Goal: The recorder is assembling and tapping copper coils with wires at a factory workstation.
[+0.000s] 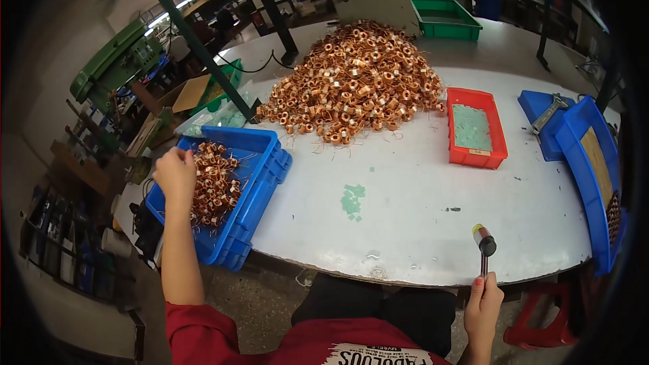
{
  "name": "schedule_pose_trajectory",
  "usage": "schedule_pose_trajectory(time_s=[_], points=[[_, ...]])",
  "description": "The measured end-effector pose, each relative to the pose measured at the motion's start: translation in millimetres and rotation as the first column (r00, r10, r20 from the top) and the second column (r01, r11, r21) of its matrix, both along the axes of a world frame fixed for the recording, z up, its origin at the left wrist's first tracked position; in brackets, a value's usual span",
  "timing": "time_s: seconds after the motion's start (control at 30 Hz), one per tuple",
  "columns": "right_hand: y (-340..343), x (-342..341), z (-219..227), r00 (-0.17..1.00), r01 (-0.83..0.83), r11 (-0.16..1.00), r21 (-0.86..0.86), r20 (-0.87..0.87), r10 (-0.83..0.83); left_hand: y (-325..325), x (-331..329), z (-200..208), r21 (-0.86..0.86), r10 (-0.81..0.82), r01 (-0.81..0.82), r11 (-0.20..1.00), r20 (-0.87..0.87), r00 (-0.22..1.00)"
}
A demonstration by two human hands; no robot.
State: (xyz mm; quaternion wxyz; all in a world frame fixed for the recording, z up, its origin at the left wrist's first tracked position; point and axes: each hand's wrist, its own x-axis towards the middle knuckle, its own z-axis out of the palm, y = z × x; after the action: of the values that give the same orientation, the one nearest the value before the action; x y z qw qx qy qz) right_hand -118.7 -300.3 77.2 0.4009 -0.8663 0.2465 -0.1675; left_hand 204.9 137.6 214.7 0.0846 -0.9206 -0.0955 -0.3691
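My right hand [483, 304] is wrapped round the dark handle of a small mallet [485, 242], near the table's front edge. The mallet stands head up, with one yellowish face and one black. At the left, my left hand [176, 174] is over the left side of a blue bin [253, 192], its fingers curled together. Whatever they may hold is hidden. Beside that hand, copper wire coils [215, 189] with loose wire ends are heaped in the bin. Several thin pale green pieces [352, 201] lie on the white table [405, 216] between my hands.
A large mound of copper coils [358, 81] covers the table's back middle. A red tray [500, 152] holds more green pieces. A green tray [446, 29] stands behind. At the right are blue bins [587, 186] and a metal tool [549, 113]. A green post [196, 40] rises left.
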Motion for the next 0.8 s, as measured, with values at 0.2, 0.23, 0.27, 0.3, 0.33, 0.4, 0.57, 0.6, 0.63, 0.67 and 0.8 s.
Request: schedule_pose_trajectory(time_s=[0.2, 0.23, 0.27, 0.3, 0.33, 0.4, 0.57, 0.6, 0.63, 0.67, 0.8], points=[[-11, -7, 10, 0.997, 0.072, 0.996, -0.044, -0.021, -0.073, -107, 13, -3, -0.239, -0.513, 0.472, 0.849, -0.157, 0.844], [-14, -8, 10, 0.994, 0.098, 0.993, -0.060, -0.040, -0.101, -126, 18, -4, -0.228, -0.555, 0.511, 0.829, -0.214, 0.804], [-17, -8, 12, 0.991, 0.119, 0.990, -0.077, -0.054, -0.123, -141, 23, -7, -0.249, -0.618, 0.568, 0.784, -0.226, 0.753], [-20, -9, 14, 0.987, 0.140, 0.986, -0.094, -0.066, -0.147, -153, 30, -10, -0.231, -0.643, 0.601, 0.765, -0.247, 0.725], [-23, -9, 15, 0.981, 0.168, 0.980, -0.110, -0.078, -0.177, -166, 39, -14, -0.212, -0.672, 0.638, 0.740, -0.269, 0.690], [-24, -6, 15, 0.975, 0.194, 0.972, -0.135, -0.081, -0.206, -189, 56, -22, -0.178, -0.691, 0.670, 0.721, -0.272, 0.670], [-38, 0, 15, 0.947, 0.287, 0.922, -0.259, -0.066, -0.314, -229, 97, -17, -0.125, -0.770, 0.760, 0.637, -0.145, 0.622], [-41, 1, 14, 0.938, 0.309, 0.901, -0.306, -0.060, -0.342, -237, 104, -14, -0.117, -0.812, 0.804, 0.583, -0.087, 0.577], [-44, 2, 13, 0.927, 0.330, 0.876, -0.351, -0.052, -0.371, -244, 110, -12, -0.106, -0.850, 0.844, 0.527, -0.028, 0.527], [-48, 2, 12, 0.916, 0.352, 0.848, -0.396, -0.043, -0.400, -250, 114, -10, -0.090, -0.882, 0.880, 0.467, 0.030, 0.471], [-60, 2, 7, 0.840, 0.432, 0.740, -0.516, -0.069, -0.538, -292, 129, -10, -0.086, -0.932, 0.929, 0.359, 0.019, 0.362]])
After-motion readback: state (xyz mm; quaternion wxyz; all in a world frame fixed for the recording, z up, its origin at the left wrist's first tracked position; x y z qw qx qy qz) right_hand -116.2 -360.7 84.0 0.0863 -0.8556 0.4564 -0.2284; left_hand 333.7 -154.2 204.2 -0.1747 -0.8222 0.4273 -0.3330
